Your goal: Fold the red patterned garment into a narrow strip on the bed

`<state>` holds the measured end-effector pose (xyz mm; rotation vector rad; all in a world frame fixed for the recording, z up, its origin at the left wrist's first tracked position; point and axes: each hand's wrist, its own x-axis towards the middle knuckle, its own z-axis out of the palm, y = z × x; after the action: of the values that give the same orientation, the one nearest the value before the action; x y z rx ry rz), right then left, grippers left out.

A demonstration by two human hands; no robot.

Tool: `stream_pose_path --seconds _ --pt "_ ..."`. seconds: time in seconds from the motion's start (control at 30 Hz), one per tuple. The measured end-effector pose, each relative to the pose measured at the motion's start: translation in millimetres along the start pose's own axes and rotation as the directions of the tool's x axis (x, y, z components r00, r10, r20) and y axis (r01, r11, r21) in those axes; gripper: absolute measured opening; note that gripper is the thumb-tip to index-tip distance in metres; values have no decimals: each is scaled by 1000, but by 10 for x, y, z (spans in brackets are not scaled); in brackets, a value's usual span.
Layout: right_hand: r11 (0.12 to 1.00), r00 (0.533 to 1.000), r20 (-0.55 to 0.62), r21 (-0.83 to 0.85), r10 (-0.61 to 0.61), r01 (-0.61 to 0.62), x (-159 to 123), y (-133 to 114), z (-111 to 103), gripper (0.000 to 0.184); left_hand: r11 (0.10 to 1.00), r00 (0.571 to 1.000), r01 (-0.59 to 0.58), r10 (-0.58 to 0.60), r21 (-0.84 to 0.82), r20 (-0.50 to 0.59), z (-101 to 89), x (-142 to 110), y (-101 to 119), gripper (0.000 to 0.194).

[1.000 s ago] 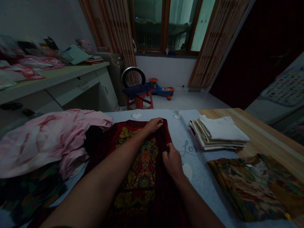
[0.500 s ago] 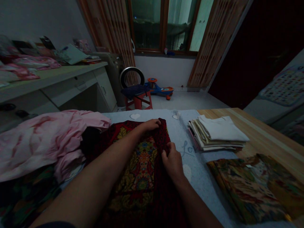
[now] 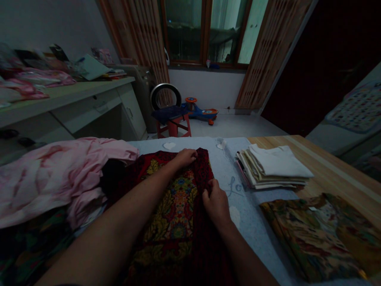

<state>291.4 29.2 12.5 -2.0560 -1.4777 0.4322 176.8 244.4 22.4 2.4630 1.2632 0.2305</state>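
A dark red cloth with a yellow and multicoloured floral panel lies spread in front of me on a pale blue quilted cover. My left hand grips its top edge, fingers curled over the fold. My right hand pinches the dark red border on the cloth's right side. A rumpled pink garment lies against the cloth's left side, over a dark patterned fabric.
To the right sit a stack of folded clothes and a folded floral cloth on the cover and a wooden board. Beyond stand a white desk holding clothes and papers, a red stool and a toy ride-on car.
My left hand has shifted slightly left along the cloth's top edge. My right hand stays nearly in place, still on the border.
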Motion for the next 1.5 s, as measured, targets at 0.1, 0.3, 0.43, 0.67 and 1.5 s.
stream_pose_path --seconds 0.1,0.3,0.43,0.67,1.5 --pt "1000 1000 14 -19 -2 2 -2 -8 -3 23 991 991 126 -124 41 -54 12 -17 0 25" --pt "1000 1000 13 -30 0 1 -9 -30 -20 24 919 922 387 -388 78 -5 -54 5 -37 40" --pt "1000 1000 1 -3 11 -11 -1 -31 -30 22 910 906 409 -414 73 87 -95 15 -20 37" --pt "999 1000 -9 34 13 -13 26 20 -18 24 947 947 321 -321 -4 9 -61 -28 39 14" --pt "906 996 92 420 14 -52 218 270 22 23 975 975 224 -224 4 -8 344 -1671 889 29"
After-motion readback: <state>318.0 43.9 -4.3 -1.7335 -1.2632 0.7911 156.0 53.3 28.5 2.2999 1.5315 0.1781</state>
